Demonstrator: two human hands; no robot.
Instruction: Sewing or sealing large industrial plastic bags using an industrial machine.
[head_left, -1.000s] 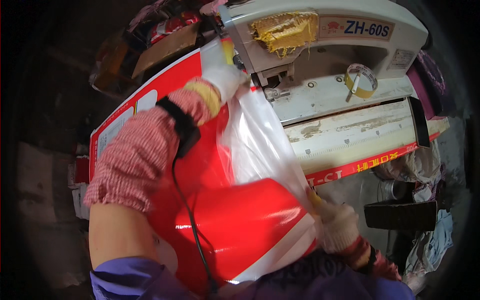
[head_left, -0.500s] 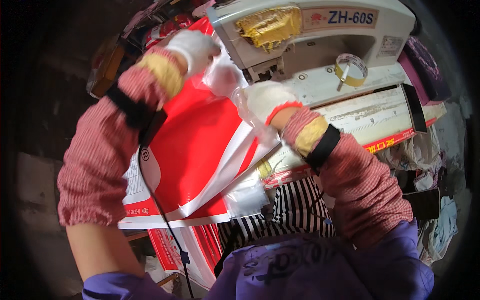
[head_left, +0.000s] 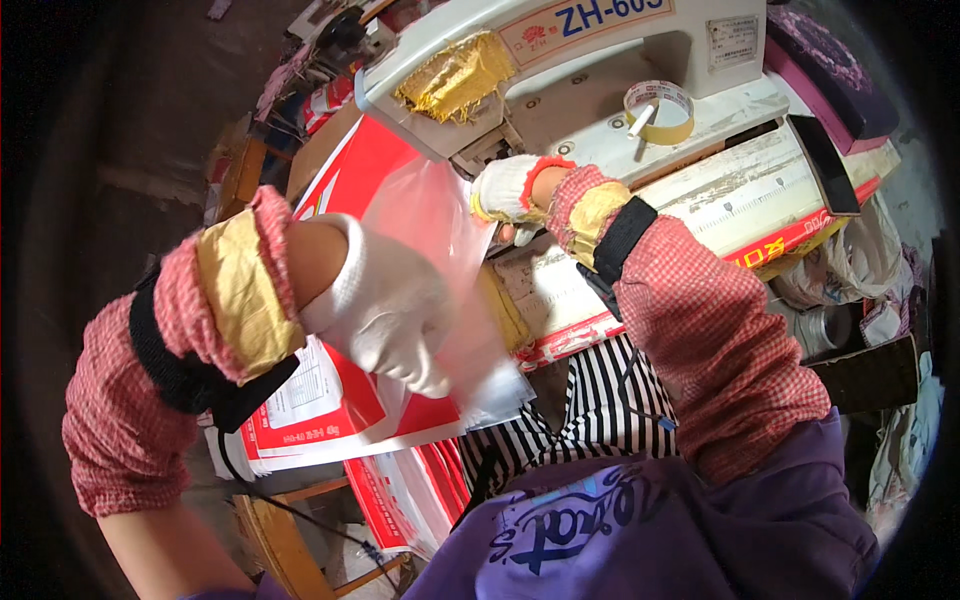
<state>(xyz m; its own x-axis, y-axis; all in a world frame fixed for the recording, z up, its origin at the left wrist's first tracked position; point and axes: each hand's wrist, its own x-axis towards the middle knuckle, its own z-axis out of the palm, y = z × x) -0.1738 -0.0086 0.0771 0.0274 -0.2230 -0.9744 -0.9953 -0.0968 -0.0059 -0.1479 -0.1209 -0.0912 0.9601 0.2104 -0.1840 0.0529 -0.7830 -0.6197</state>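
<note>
A red and white printed sack [head_left: 345, 165] lies to the left of a pale sewing machine [head_left: 690, 40]. Clear plastic film [head_left: 425, 205] spreads over the sack and up to the machine's needle area. My right hand [head_left: 510, 192], in a white glove with a red cuff edge, pinches the film's edge just below the machine head. Nearer to me, my left hand [head_left: 390, 310], in a white glove, rests over the sack and film. Its fingers are bent and close together; their undersides are hidden.
On the machine bed stand a tape roll [head_left: 658, 112] and a white stick inside it. A purple box [head_left: 830, 75] is at the right. More red and white sacks [head_left: 410, 490] hang below, beside a wooden stool [head_left: 275, 535]. Plastic bags [head_left: 850, 260] crowd the right side.
My left hand has come from the sack's far edge back toward me. My right hand has shifted slightly left, closer to the needle area. The sack has slid a little left.
</note>
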